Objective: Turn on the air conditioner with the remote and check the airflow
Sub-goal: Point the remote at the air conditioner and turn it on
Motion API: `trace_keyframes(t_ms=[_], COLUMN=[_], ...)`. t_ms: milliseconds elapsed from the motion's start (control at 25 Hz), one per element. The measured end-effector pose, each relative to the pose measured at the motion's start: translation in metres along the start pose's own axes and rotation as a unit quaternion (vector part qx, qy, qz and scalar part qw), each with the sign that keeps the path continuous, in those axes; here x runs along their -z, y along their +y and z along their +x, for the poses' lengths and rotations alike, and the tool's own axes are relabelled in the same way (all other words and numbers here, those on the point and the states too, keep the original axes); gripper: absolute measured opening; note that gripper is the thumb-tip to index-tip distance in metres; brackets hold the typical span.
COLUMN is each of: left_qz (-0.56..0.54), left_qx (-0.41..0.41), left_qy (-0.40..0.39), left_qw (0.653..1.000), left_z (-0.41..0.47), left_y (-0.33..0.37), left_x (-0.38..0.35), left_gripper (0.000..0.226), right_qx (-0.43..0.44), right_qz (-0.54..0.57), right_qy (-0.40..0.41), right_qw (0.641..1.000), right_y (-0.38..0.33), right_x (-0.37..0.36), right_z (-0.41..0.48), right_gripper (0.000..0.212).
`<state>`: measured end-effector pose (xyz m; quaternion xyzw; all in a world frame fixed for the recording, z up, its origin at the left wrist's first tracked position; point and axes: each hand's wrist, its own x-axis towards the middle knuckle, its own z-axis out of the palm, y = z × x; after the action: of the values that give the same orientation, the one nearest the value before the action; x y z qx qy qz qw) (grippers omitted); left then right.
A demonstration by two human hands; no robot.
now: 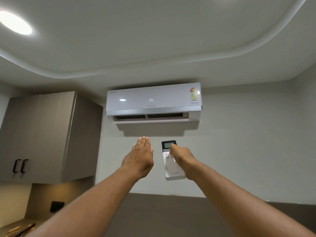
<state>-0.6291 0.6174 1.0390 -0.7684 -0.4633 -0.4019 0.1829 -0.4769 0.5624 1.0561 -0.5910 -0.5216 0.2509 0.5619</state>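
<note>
A white wall-mounted air conditioner [153, 101] hangs high on the wall, its front display reading 24 and its bottom flap tilted open. My right hand [182, 159] grips a white remote [171, 168] with a small dark screen at its top, pointed up toward the unit, thumb resting on the buttons. My left hand [141, 156] is raised flat below the outlet, fingers straight and held together, palm facing away, holding nothing.
A grey wall cabinet [42, 135] with two black handles juts out at the left, close to the unit's left end. A round ceiling light [15, 23] glows at top left. A dark wall panel [171, 212] runs below my arms.
</note>
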Motion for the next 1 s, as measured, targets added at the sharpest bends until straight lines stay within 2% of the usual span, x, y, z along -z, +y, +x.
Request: trace_keyframes(t_ms=[600,800,1000], left_qz=[-0.017,-0.052,-0.111], left_qx=[-0.003,-0.012,-0.032], left_qy=[-0.006,-0.006,-0.005], left_qw=[1.0,0.999,0.993], left_z=[-0.002,-0.004,-0.006], left_y=[0.01,0.046,0.114], left_x=[-0.003,-0.013,-0.026], left_gripper=[0.055,0.055,0.055], right_qx=[-0.005,-0.009,-0.019], right_qz=[0.008,-0.002,-0.024], right_qy=[0.009,0.036,0.082], right_qw=[1.0,0.999,0.996], right_y=[0.003,0.009,0.022], right_x=[0.01,0.048,0.111], right_z=[-0.002,-0.008,-0.026], right_gripper=[0.015,0.015,0.016])
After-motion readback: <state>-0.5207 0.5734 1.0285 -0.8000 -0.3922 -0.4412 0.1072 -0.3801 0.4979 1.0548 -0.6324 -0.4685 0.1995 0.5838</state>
